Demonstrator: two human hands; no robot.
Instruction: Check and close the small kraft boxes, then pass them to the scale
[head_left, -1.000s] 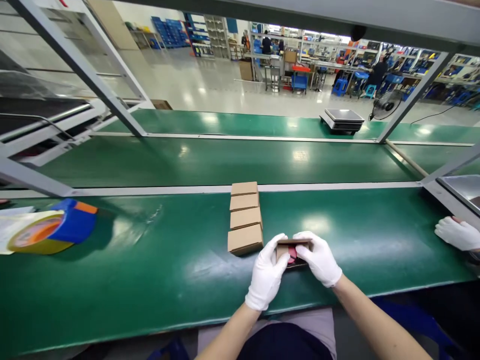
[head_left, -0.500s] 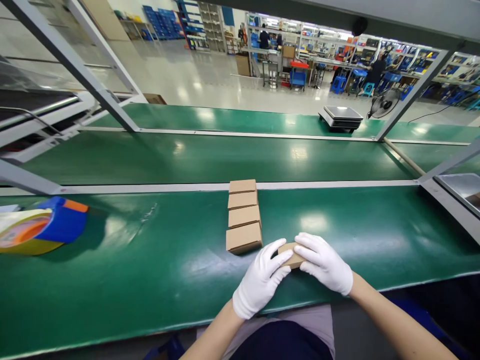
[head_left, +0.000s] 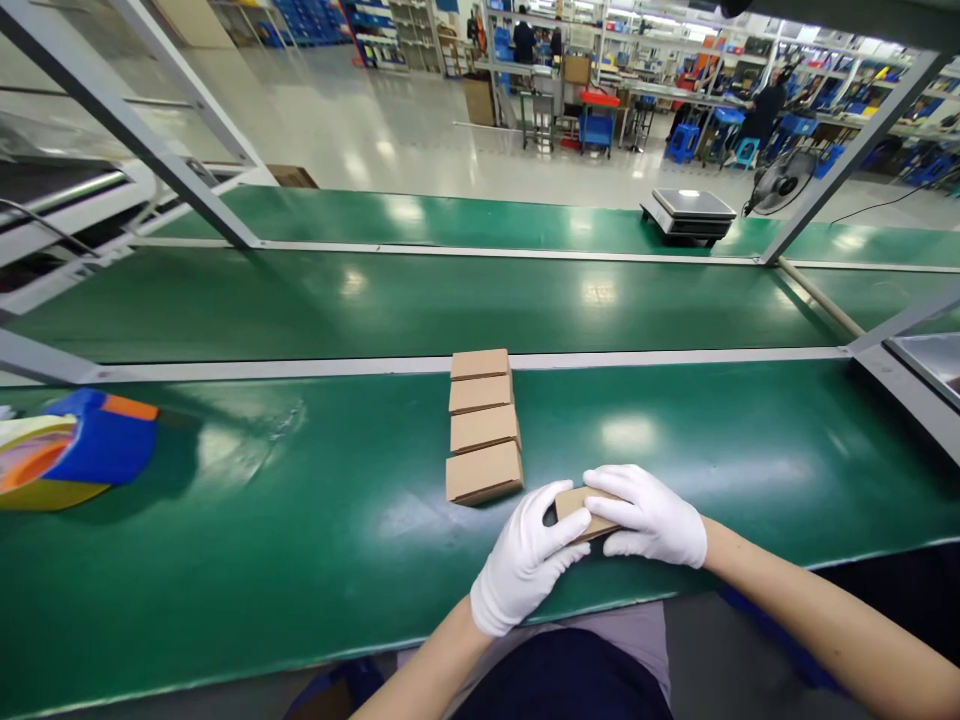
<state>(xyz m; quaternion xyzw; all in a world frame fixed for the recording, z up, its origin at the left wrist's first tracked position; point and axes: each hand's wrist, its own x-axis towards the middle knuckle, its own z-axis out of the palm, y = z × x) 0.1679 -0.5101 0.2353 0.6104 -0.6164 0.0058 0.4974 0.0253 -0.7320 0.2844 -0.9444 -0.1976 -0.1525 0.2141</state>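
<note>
A small brown cardboard box [head_left: 576, 503] is held between my two white-gloved hands near the front edge of the green work surface. My left hand [head_left: 527, 550] grips its left end, fingers curled over the top and near side. Around the right end, my right hand [head_left: 645, 515] is closed with its fingertips on the top. Gloves cover much of the box, so its underside is hidden. Just beyond and to the left, several like cardboard boxes [head_left: 484, 470] stand in a row running away from me.
A blue and yellow tape dispenser [head_left: 105, 440] sits at the far left. A white strip [head_left: 337, 367] divides the green surface from the belt behind it. Further back are a scale [head_left: 688, 212] and a fan [head_left: 782, 183]. Grey frame posts [head_left: 862, 155] rise at both sides.
The box in my hands has tilted a little, and my right hand has shifted slightly over it. The camera view has moved slightly; the row of boxes stays put.
</note>
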